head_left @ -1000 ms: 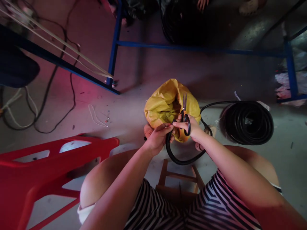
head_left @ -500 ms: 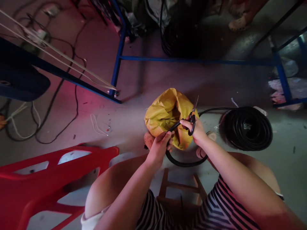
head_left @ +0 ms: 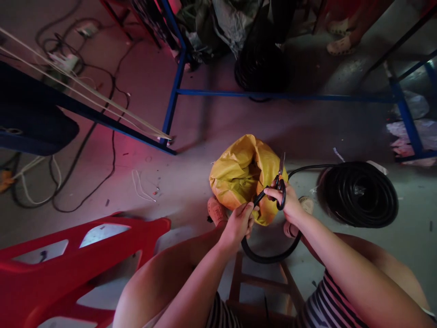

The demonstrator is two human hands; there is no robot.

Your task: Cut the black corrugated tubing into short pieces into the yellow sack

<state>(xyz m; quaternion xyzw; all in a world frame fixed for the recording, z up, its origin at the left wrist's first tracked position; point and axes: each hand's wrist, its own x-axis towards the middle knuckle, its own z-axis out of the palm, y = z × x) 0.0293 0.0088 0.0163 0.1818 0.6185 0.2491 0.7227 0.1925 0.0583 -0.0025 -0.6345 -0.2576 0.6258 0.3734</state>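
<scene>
My left hand (head_left: 237, 224) is closed around a black hose (head_left: 266, 259) close to a stretch that looks ribbed. A pair of scissors (head_left: 282, 191) with black handles hangs on the fingers of my right hand (head_left: 290, 200), blades pointing up and away. Those same fingers pinch the hose just beyond my left hand. From my left hand the hose loops down and passes behind my right wrist. Under both hands a crumpled yellow bag (head_left: 230, 175) stands on the floor between my feet, its mouth gaping. Whether the hose's end is in my fingers is hidden.
A coil of black hose (head_left: 375, 214) lies at the right, a strand running toward the bag. Red plastic stool (head_left: 85, 255) at the left, wooden stool (head_left: 259, 282) below me. A blue metal frame (head_left: 290, 95) crosses ahead; cables (head_left: 112, 159) trail on the left floor.
The view has shifted, so the bag, coil and frame appear lower and slightly further right. Both hands keep their hold on the hose, and the scissors stay in my right hand.
</scene>
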